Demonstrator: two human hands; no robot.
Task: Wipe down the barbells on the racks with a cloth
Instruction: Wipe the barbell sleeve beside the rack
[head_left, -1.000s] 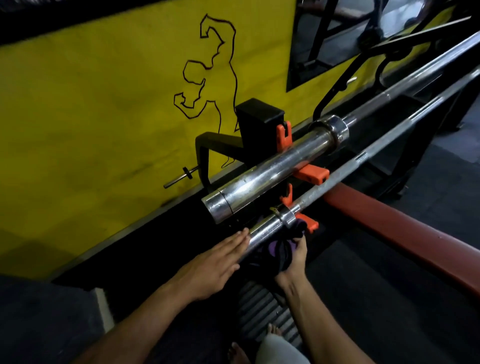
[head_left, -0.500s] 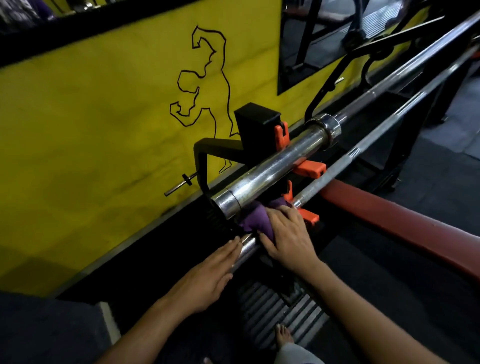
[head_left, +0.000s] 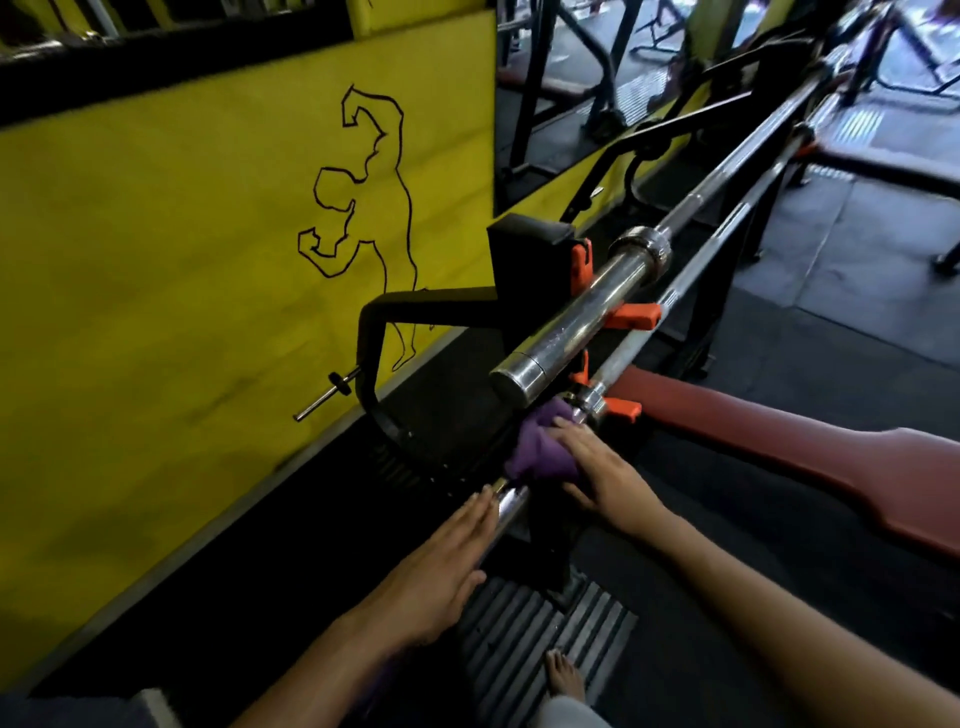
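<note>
1. The right hand (head_left: 597, 473) presses a purple cloth (head_left: 537, 449) over the sleeve end of the lower barbell (head_left: 639, 338), fingers bent over the cloth and wrapping it onto the steel; that hold looks meant to let the cloth rub round the sleeve.
2. The left hand (head_left: 441, 564) lies flat, fingers straight and together, holding nothing, its fingertips (head_left: 480, 501) touching the bare tip of the same sleeve. I judge it steadies the bar so it does not roll under the wiping.
3. The upper barbell (head_left: 582, 322) rests just above and beside the lower one, its thick chrome sleeve jutting toward the camera. No cloth touches it, so it probably still awaits its wipe here.
4. Both bars lie in orange hooks (head_left: 631, 317) on a black rack (head_left: 524, 254), which keeps them off the floor and within reach.
5. Count: two barbells, one cloth, two hands. At least four orange pieces show on the rack.
6. Behind stands a yellow wall (head_left: 182, 260) with one outlined figure (head_left: 363, 223); a red bench pad (head_left: 779, 447) lies to the right.
</note>
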